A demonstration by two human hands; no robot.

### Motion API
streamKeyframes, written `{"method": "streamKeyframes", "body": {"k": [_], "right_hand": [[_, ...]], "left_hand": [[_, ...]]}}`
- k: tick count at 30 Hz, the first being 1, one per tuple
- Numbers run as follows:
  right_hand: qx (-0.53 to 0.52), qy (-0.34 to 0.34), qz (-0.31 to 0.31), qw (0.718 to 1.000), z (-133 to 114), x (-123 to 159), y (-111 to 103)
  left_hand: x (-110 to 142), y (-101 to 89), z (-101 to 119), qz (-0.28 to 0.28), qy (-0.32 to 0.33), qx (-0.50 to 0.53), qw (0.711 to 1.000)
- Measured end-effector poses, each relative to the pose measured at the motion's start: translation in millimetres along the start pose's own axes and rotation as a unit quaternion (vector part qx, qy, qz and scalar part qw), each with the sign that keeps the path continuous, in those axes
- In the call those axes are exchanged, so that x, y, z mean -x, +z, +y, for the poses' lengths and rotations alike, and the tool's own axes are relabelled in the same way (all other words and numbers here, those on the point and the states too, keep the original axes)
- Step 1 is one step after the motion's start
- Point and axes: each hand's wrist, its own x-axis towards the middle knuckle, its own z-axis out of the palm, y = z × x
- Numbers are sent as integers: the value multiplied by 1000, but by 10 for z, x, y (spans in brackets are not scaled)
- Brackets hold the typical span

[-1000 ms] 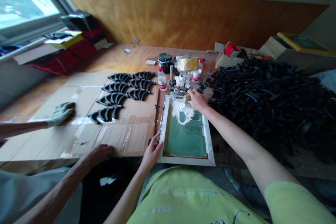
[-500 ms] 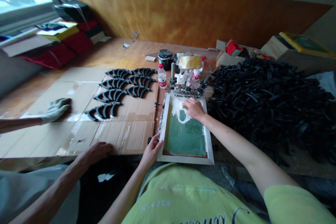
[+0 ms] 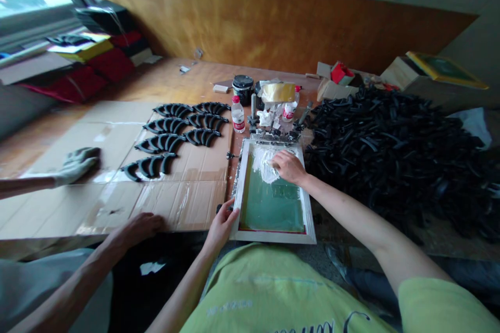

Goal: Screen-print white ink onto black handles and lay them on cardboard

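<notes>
A screen-printing frame [image 3: 313, 217] with a green mesh lies in front of me, hinged at its far end to a metal clamp [image 3: 273, 138]. My left hand [image 3: 223, 223] is closed on the frame's left side near the front corner. Over the far part of the mesh, my right hand [image 3: 288, 165] is closed, its fingers down at a smear of white paste [image 3: 269, 166]. Whatever those fingers hold is hidden. Several curved black pieces [image 3: 156, 143] lie in rows on cardboard [image 3: 187, 192] to the left.
A large heap of black pieces [image 3: 390, 156] covers the table at right. Bottles [image 3: 238, 116] and a black tub [image 3: 242, 88] stand behind the frame. At left, a co-worker's gloved hand [image 3: 78, 164] and bare hand [image 3: 142, 226] rest on the cardboard.
My right hand has shifted slightly toward me over the mesh, and the white paste is smeared differently. My left hand stays on the frame. The whole view has moved a little.
</notes>
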Motion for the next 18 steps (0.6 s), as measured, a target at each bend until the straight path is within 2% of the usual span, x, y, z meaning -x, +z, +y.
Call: {"method": "streamKeyframes", "body": {"k": [3,5,7,10,14,16,18], "right_hand": [[1,-53,8,999,-81,205,109],[-16,-88,-10,996,-98,302,84],[-38,-92,-31,995,-53,255,-3],[-55,-6,-33,998,95,-79,-150],[-26,130,-33,991,296,-560,-321],[1,163,-1,987,408,-635,-451],[9,193,75,978,568,-569,-603]], "left_hand": [[2,-3,-10,-1,9,4,1000],[4,-4,-15,-3,12,7,1000],[15,-3,3,0,7,10,1000],[67,-4,106,-3,2,12,1000],[206,-15,406,-27,12,22,999],[279,-19,605,-32,29,30,999],[321,-13,817,-13,60,34,998]]}}
